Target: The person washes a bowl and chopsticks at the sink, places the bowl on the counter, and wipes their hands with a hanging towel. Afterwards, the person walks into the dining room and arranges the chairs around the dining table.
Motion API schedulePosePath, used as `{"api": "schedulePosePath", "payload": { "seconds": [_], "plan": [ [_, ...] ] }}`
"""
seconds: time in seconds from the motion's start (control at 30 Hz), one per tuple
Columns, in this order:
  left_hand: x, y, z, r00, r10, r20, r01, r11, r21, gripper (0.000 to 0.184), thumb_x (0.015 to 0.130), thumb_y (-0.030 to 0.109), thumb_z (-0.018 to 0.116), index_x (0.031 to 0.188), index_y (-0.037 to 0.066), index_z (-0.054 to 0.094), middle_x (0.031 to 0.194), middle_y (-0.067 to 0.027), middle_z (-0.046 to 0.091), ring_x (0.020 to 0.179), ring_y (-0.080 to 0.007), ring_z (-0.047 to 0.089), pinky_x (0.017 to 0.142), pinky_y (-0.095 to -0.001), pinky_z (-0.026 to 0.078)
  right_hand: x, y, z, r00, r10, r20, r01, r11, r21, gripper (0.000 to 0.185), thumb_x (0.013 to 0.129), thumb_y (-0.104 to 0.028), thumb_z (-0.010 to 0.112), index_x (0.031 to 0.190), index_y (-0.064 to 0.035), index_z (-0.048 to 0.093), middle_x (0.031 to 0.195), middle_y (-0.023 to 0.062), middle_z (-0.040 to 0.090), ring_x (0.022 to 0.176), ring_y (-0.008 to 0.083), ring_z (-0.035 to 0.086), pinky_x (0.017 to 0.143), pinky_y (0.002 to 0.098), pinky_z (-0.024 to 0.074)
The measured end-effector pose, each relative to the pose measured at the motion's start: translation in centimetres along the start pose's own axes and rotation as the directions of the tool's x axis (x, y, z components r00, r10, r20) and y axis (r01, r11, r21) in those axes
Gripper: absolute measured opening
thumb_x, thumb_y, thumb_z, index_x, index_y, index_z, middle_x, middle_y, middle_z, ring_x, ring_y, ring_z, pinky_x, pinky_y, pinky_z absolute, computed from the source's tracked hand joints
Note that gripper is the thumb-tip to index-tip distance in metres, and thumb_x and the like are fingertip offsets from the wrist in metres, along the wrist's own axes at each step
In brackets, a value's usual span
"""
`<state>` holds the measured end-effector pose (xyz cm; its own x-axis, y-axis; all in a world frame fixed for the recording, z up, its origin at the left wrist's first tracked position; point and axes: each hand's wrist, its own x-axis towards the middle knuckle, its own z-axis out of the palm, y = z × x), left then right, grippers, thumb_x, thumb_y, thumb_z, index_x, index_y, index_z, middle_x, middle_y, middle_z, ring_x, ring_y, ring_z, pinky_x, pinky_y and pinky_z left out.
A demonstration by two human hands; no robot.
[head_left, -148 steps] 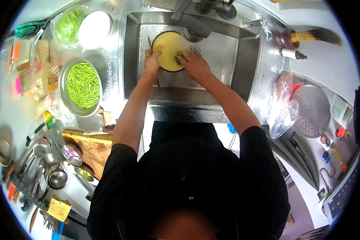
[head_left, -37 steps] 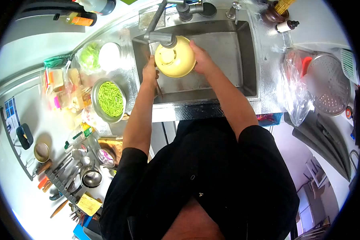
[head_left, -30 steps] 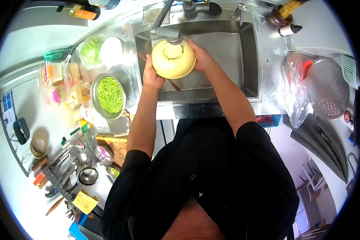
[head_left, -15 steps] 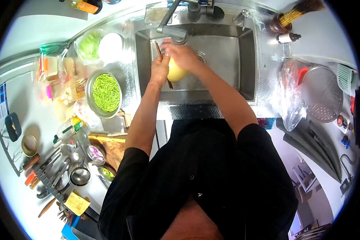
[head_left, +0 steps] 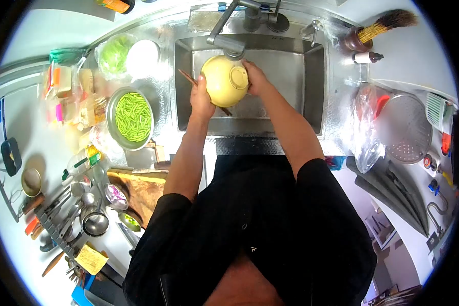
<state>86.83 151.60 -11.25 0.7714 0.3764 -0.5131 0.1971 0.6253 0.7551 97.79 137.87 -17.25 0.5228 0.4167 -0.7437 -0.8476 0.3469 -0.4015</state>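
A yellow bowl [head_left: 220,84] is held over the sink [head_left: 280,113], tipped so that its underside and foot ring face me. My left hand [head_left: 202,100] grips its left side, thumb on the outer wall. Chopsticks [head_left: 187,77] are in that same hand, running behind the bowl, with their other ends showing below it. My right hand [head_left: 256,77] is closed on the bowl's right edge; some of its fingers are hidden behind the bowl. Just above the bowl hangs the dark faucet [head_left: 233,45], its head close to the bowl's upper edge.
Left of the sink stands a metal bowl [head_left: 114,133] of cut green beans, near a white lid-like disc [head_left: 142,59] and bagged greens [head_left: 113,53]. A wooden cutting board [head_left: 142,196] lies lower left. At right are a plastic bag [head_left: 364,127], a perforated metal strainer [head_left: 405,127] and a brush [head_left: 385,28].
The yellow bowl has been turned over and raised, so its foot now shows. My right hand has moved from in front of the bowl to its right edge. The chopsticks tilt more.
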Motion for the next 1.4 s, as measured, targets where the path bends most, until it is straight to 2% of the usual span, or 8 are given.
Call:
{"api": "schedulePosePath", "payload": {
  "seconds": [0.2, 0.27, 0.6, 0.7, 0.87, 1.1, 1.17, 1.4],
  "plan": [
    [2.2, 0.2, -2.7, 0.952, -0.238, 0.193, 0.219, 0.969, 0.114, 0.042, 0.092, 0.036, 0.05, 0.11, -0.001, 0.054, 0.092, -0.0074, 0.063, 0.078, -0.0148, 0.06, 0.069, -0.0264, 0.049, 2.2, -3.7, -0.3, 0.935, -0.336, 0.111, 0.342, 0.778, -0.528, 0.039, 0.075, -0.026, 0.065, 0.103, 0.0008, 0.061, 0.097, 0.014, 0.065, 0.087, 0.0237, 0.062, 0.077, 0.0325, 0.0483],
    [2.2, 2.6, 0.4, 0.964, -0.236, 0.122, 0.195, 0.94, 0.279, 0.042, 0.09, 0.037, 0.055, 0.107, -0.002, 0.056, 0.092, -0.0067, 0.063, 0.077, -0.0134, 0.06, 0.069, -0.0256, 0.049, 2.3, -4.1, 1.3, 0.772, -0.406, 0.489, 0.552, 0.046, -0.832, 0.044, 0.074, -0.032, 0.068, 0.107, -0.0035, 0.061, 0.104, 0.0152, 0.064, 0.092, 0.0273, 0.062, 0.082, 0.0344, 0.0467],
    [2.4, 3.3, 1.8, 0.993, -0.118, 0.023, 0.114, 0.986, 0.122, 0.045, 0.089, 0.036, 0.057, 0.111, -0.003, 0.054, 0.096, -0.009, 0.064, 0.085, -0.0177, 0.061, 0.074, -0.0322, 0.05, 1.5, -3.8, 0.9, 0.731, -0.338, 0.592, 0.649, 0.077, -0.757, 0.035, 0.087, -0.031, 0.055, 0.113, -0.0073, 0.059, 0.119, 0.016, 0.057, 0.112, 0.0285, 0.053, 0.093, 0.0368, 0.0411],
    [1.2, 1.9, 2.4, 0.995, -0.084, -0.048, 0.086, 0.995, 0.048, 0.045, 0.089, 0.036, 0.056, 0.11, -0.004, 0.054, 0.091, -0.0087, 0.063, 0.081, -0.017, 0.061, 0.073, -0.0314, 0.051, 2.8, -2.0, -1.2, 0.856, -0.471, 0.211, 0.487, 0.601, -0.634, 0.036, 0.086, -0.029, 0.053, 0.115, -0.0077, 0.057, 0.123, 0.0158, 0.053, 0.115, 0.0288, 0.05, 0.095, 0.0368, 0.0396],
    [1.6, -0.2, 2.0, 0.997, -0.068, -0.043, 0.077, 0.963, 0.259, 0.036, 0.089, 0.033, 0.058, 0.096, -0.003, 0.057, 0.081, -0.0058, 0.061, 0.067, -0.0127, 0.057, 0.059, -0.0275, 0.047, -2.6, -2.4, 6.2, 0.641, -0.255, 0.724, 0.684, -0.238, -0.69, 0.03, 0.087, -0.026, 0.051, 0.107, -0.0069, 0.062, 0.105, 0.0061, 0.063, 0.097, 0.0187, 0.057, 0.088, 0.0328, 0.0426],
    [1.1, 1.2, 1.5, 0.989, 0.123, -0.08, -0.115, 0.989, 0.097, 0.035, 0.094, 0.033, 0.049, 0.101, 0.0, 0.057, 0.088, -0.008, 0.062, 0.074, -0.0149, 0.059, 0.065, -0.0289, 0.05, 1.9, -3.7, -0.4, 0.822, -0.234, 0.519, 0.569, 0.31, -0.762, 0.035, 0.086, -0.031, 0.053, 0.109, -0.005, 0.059, 0.109, 0.0165, 0.061, 0.097, 0.0292, 0.06, 0.086, 0.0371, 0.0472],
    [1.5, 0.8, 2.1, 0.986, 0.123, -0.113, -0.12, 0.992, 0.035, 0.039, 0.094, 0.035, 0.047, 0.103, -0.002, 0.055, 0.088, -0.0102, 0.062, 0.076, -0.0193, 0.061, 0.065, -0.032, 0.051, -0.9, -1.6, 0.2, 0.997, 0.029, 0.073, -0.033, 0.998, 0.056, 0.033, 0.088, -0.031, 0.051, 0.107, -0.0052, 0.058, 0.105, 0.0126, 0.062, 0.093, 0.0261, 0.061, 0.085, 0.0369, 0.0483],
    [2.4, -0.4, -2.4, 0.959, -0.222, 0.178, 0.198, 0.97, 0.144, 0.034, 0.092, 0.034, 0.05, 0.099, 0.002, 0.058, 0.079, -0.0043, 0.061, 0.067, -0.0149, 0.059, 0.058, -0.0286, 0.047, -0.8, -4.0, -0.9, 0.955, -0.296, -0.019, 0.265, 0.881, -0.391, 0.044, 0.084, -0.03, 0.06, 0.115, 0.0002, 0.054, 0.107, 0.0113, 0.061, 0.092, 0.0262, 0.061, 0.08, 0.0336, 0.0494]
  ]
}}
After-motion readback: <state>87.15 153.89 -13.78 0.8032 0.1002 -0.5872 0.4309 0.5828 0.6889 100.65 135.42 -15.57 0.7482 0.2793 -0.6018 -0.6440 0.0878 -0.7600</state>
